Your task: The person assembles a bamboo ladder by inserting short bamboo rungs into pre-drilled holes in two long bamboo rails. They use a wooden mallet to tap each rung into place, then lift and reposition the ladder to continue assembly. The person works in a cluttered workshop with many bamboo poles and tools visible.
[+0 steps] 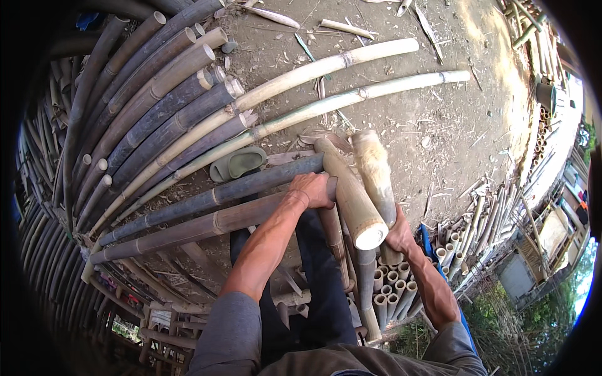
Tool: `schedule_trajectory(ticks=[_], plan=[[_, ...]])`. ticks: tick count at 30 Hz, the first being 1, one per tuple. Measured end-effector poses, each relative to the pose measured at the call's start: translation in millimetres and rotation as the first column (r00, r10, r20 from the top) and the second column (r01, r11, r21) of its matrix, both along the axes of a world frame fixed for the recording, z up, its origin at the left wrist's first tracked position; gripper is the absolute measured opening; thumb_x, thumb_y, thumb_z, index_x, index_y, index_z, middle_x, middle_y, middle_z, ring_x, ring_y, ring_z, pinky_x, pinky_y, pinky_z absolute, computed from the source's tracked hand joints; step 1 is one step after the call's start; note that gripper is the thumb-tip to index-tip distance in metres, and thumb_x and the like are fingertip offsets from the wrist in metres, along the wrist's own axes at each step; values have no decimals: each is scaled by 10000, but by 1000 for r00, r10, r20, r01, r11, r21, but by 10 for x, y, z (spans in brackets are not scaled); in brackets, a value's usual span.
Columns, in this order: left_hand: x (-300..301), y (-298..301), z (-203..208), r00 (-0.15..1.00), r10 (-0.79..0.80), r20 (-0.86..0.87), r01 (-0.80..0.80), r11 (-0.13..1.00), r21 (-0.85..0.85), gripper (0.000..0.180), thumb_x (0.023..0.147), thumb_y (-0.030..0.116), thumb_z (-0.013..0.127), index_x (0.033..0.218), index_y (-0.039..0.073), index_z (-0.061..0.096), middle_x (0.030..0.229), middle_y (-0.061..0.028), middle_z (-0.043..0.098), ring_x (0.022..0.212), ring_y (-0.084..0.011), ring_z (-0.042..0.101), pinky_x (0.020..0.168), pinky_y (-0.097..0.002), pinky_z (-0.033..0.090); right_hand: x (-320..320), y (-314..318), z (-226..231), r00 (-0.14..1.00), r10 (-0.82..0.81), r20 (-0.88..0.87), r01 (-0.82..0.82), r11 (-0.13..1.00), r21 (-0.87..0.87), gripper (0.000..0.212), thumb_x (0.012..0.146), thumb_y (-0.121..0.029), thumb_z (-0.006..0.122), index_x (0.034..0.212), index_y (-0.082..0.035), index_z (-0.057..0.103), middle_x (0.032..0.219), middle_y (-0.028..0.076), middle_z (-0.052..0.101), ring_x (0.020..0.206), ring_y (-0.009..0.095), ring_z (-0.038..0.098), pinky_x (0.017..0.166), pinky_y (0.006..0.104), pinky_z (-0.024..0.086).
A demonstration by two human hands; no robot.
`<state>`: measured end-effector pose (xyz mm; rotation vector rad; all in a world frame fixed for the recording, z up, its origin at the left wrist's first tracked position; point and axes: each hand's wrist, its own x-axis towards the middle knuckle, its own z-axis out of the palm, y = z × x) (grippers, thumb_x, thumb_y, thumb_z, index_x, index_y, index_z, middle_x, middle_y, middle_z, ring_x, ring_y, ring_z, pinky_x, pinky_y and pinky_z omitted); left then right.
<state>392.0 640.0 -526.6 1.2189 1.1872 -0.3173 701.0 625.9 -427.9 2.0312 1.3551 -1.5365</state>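
Observation:
My left hand (pixel 313 190) is closed round the right-hand end of a brown bamboo pole (pixel 241 217), which stretches away to the left. Just beyond that pole lies a darker grey bamboo pole (pixel 251 180), roughly parallel. My right hand (pixel 400 235) grips the lower, dark part of a short club-like wooden piece (pixel 374 160), whose upper part is pale and frayed. Between my hands is a thick bamboo or wood piece (pixel 348 194) with a pale cut end towards me; both pole ends reach its left side. My right fingers are partly hidden behind the club-like piece.
Several long bamboo poles (pixel 157 94) lie fanned out at the left, two pale ones (pixel 351 59) reaching across the dirt. A green sandal (pixel 238 164) rests beyond the grey pole. Short cut bamboo tubes (pixel 392 288) are stacked at the lower right. Splinters litter the ground.

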Motion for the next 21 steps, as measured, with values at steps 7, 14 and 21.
schedule_trajectory(ticks=[7, 14, 21], plan=[[-11, -43, -34, 1000, 17, 3, -17, 1000, 18, 649, 591, 418, 803, 1088, 36, 638, 1041, -192, 699, 985, -361, 665, 882, -437, 521, -100, 287, 65, 804, -594, 2, 594, 804, 14, 750, 755, -189, 747, 1352, 62, 368, 1083, 241, 617, 995, 323, 634, 853, 385, 537], [-86, -161, 81, 993, 114, -21, -113, 993, 40, 787, 602, 464, 813, 1226, 43, 584, 1145, -187, 660, 1095, -361, 614, 952, -423, 484, 231, -205, 521, 995, 14, 95, -25, 993, 116, 906, 689, -251, 813, 1405, 47, 345, 1207, 237, 599, 1117, 331, 591, 992, 378, 453], [-766, -1851, 1292, 812, 579, -67, -477, 726, 495, 563, 840, 365, 692, 1251, 21, 521, 1233, -184, 550, 1166, -377, 510, 984, -441, 425, 746, -726, 1365, 663, -708, 245, 742, 578, -338, 464, 816, -317, 712, 1102, 3, 536, 837, 125, 640, 679, 237, 656, 609, 358, 563]])
